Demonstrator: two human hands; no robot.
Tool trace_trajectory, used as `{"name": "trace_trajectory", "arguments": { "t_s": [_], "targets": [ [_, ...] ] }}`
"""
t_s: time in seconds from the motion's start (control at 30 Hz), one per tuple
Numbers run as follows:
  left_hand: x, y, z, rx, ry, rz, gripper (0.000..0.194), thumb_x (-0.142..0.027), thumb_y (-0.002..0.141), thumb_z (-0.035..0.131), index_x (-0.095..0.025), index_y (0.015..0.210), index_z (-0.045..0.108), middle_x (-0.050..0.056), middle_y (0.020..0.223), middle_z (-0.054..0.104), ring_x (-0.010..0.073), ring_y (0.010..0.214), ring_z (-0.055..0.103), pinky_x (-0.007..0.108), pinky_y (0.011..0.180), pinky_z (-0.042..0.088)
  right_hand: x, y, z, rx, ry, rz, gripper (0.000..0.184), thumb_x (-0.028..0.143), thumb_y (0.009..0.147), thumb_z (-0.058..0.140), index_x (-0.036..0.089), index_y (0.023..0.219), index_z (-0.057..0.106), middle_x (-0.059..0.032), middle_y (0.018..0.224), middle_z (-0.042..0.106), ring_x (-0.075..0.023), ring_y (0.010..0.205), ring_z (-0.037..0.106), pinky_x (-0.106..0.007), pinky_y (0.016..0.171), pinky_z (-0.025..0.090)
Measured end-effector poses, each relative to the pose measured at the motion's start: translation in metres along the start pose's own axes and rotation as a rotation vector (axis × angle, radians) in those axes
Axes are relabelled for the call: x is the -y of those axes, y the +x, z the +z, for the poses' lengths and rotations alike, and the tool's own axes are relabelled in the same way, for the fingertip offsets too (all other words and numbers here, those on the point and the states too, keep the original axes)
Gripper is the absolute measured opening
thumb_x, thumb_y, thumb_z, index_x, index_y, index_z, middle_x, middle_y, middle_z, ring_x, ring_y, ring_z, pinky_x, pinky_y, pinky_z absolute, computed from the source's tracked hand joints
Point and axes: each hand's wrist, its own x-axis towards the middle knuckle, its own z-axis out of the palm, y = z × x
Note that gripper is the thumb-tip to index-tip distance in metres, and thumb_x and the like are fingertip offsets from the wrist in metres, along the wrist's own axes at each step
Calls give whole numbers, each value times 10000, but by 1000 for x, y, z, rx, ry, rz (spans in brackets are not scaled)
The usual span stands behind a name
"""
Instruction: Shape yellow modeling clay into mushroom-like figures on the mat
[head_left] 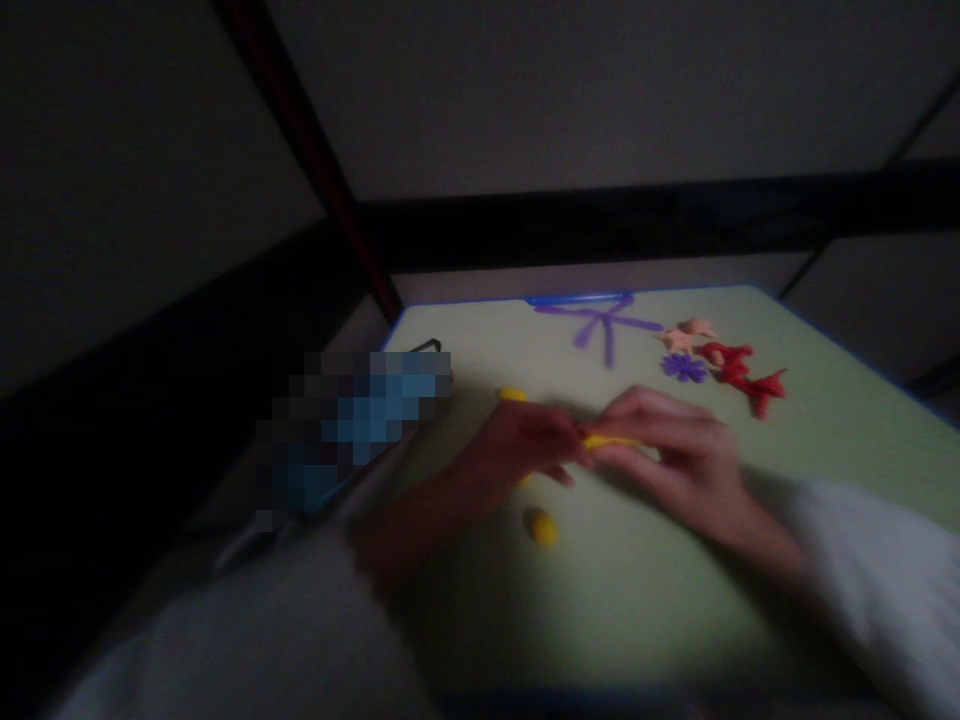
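Observation:
Over the middle of the pale board, my left hand and my right hand meet at a thin, flattened piece of yellow modelling clay. Both hands are closed on it, pinching it between thumb and fingers from either side. A round yellow clay ball lies just below my left hand. Behind that hand sits another yellow clay lump, partly covered by it. A bit of yellow also peeks out under the left fingers, mostly hidden.
Toward the back of the table lie purple clay strips, a blue strip, a purple flower shape, peach pieces and red pieces. At left, a blurred-out bluish object overlaps the table's edge. A wall stands behind.

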Motion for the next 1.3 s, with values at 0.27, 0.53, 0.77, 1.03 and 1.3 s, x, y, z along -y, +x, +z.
{"name": "trace_trajectory", "arguments": {
  "t_s": [0.27, 0.53, 0.77, 1.03, 1.3],
  "targets": [
    [-2, -2, 3, -2, -1, 69, 236, -289, 556, 797, -118, 620, 648, -24, 627, 622, 59, 540, 574, 154, 475, 494, 1, -1, 1, 12, 47, -10, 94, 140, 789, 655, 167, 863, 706, -22, 741, 636, -104, 672, 598, -216, 574, 486],
    [-3, -1, 6, 37, 21, 89, 376, -428, 517, 804, -105, 535, 615, -38, 557, 554, 53, 516, 542, 156, 473, 467, 3, -1, 3, 31, 115, -50, 80, 117, 794, 646, 162, 818, 708, -9, 739, 654, -81, 681, 597, -189, 599, 493],
    [-3, -2, 9, 46, 63, 66, 395, -477, 496, 799, -128, 495, 615, -14, 574, 571, 79, 518, 534, 200, 486, 447, 8, -2, 6, 3, 81, -48, 94, 152, 809, 636, 201, 834, 712, -12, 721, 664, -106, 660, 612, -227, 573, 505],
    [-6, -1, 3, 104, 162, 42, 378, -490, 590, 733, -139, 694, 638, -2, 590, 602, 96, 538, 567, 185, 449, 458, 5, 3, -4, 29, -63, -63, 123, 162, 782, 668, 184, 898, 704, -34, 745, 659, -120, 664, 613, -228, 560, 492],
    [-11, -6, 4, -19, 727, 208, 213, -241, 774, 570, -138, 587, 570, -38, 538, 530, 42, 490, 442, 149, 459, 340, -2, 0, -4, 92, -164, -87, 144, 172, 801, 649, 158, 940, 681, -50, 752, 657, -130, 664, 613, -245, 572, 496]
  ]
}}
